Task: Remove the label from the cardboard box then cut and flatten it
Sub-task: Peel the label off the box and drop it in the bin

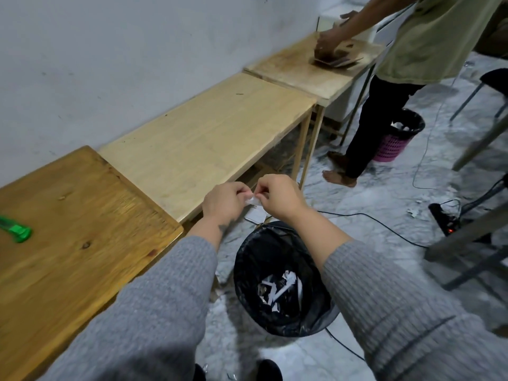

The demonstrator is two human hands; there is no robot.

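Both hands (248, 200) pinch crumpled, perhaps papery scrap (253, 201).

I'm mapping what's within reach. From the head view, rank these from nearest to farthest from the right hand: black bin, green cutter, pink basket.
From the right hand:
1. Black bin, on the floor just below it.
2. Pink basket, far right by the other person's legs.
3. Green cutter, far left on the dark table.

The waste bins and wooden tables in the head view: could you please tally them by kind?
Wooden tables: 3 (dark, pale, stained)
Waste bins: 2 (black-lined bin, pink basket)
Total: 5
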